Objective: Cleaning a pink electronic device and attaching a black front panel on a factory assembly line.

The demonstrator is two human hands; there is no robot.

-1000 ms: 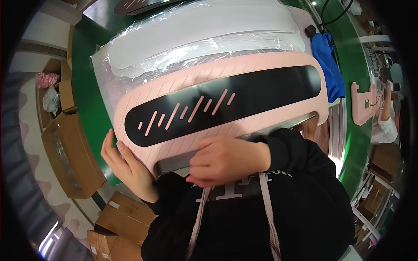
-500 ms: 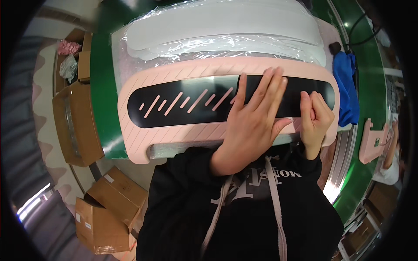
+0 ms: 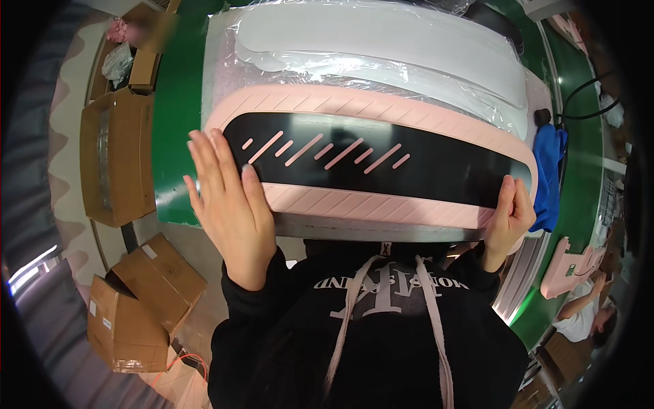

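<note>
A pink plastic panel (image 3: pixel 320 203) with slanted grooves lies before me, with a long glossy black insert (image 3: pixel 443 170) set in its face. Slanted pink slots cross the insert's left half. My left hand (image 3: pixel 235 211) rests at the panel's left end, fingers stretched out and open, its thumb by the insert's edge. At the lower right end, my right hand (image 3: pixel 509 218) is closed, with its curled fingertips against the insert's edge; whatever they may hold is hidden.
Behind the panel lies a stack of white curved sheets (image 3: pixel 368 37) in clear plastic. A blue cloth (image 3: pixel 547 174) sits right of it on the green table (image 3: pixel 178 143). Cardboard boxes (image 3: pixel 122 160) stand at left. Another pink part (image 3: pixel 569 266) and a person (image 3: pixel 579 313) are at far right.
My left hand has moved from the middle of the insert to the panel's left end. My right hand stays closed near the right end. The panel now appears tilted, its right end lower in view.
</note>
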